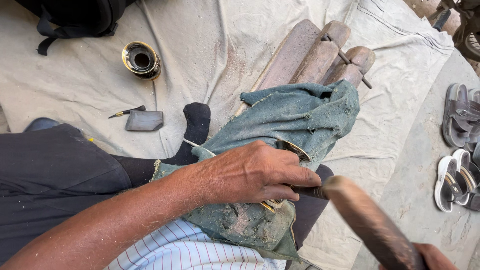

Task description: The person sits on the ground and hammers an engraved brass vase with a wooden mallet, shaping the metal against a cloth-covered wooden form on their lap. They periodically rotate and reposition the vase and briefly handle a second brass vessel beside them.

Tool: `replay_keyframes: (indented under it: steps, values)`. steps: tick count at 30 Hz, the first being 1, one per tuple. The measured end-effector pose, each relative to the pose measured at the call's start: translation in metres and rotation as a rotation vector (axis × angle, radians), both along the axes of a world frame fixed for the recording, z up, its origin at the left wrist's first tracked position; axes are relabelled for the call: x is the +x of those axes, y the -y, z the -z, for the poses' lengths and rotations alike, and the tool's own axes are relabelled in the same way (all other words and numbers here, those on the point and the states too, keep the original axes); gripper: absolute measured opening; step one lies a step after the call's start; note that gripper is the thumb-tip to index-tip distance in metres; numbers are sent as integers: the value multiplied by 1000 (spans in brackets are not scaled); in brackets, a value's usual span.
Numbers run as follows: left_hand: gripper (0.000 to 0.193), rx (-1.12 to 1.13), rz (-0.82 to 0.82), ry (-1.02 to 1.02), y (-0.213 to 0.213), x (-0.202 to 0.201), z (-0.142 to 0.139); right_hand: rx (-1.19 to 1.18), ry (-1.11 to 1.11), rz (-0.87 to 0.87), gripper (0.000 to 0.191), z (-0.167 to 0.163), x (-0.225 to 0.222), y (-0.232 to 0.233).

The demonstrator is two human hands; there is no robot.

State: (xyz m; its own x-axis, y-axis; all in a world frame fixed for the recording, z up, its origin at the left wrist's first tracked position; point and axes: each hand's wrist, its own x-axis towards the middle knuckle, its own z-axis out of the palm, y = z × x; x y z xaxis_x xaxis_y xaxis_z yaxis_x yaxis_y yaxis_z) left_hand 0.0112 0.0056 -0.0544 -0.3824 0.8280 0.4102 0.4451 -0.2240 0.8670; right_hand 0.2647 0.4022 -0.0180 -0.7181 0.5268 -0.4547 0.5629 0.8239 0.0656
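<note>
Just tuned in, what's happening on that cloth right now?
A person sits on a pale ground sheet. Their left hand presses on a brass-edged piece wrapped in a dusty green cloth across the lap, fingers pinching a dark slim tool. The right hand holds a blurred wooden mallet at the tool's end. A brass cup, a small dark block and a wooden frame lie on the sheet.

Dusty, frayed green cloth (300, 112); shiny brass piece (295, 148); rough worn wooden block (312, 52); smooth wooden mallet (370, 222); matt canvas sheet (210, 45).
</note>
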Motion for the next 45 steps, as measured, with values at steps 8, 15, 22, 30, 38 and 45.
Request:
replay_keyframes:
  steps: [8, 15, 22, 30, 38, 45]
  values:
    - [43, -20, 21, 35, 0, -3, -1, -19, -8, 6, 26, 5, -5, 5]
    - [44, -84, 61, 66, 0, -4, 2, -20, -24, 35, 26, 2, 0, 12]
    - [39, 58, -10, 29, 4, -9, -15, -56, -59, 80, 27, 1, -2, 36]
    - [35, -125, -460, 200, 39, 3, -31, -564, -588, 292, 36, 20, -39, 152]
    - [40, -420, -501, 360, 31, 21, -21, -993, -749, 420, 39, 30, -59, 198]
    - [36, -539, -490, 187, 23, 24, -17, -1188, -861, 459, 37, 34, -51, 214]
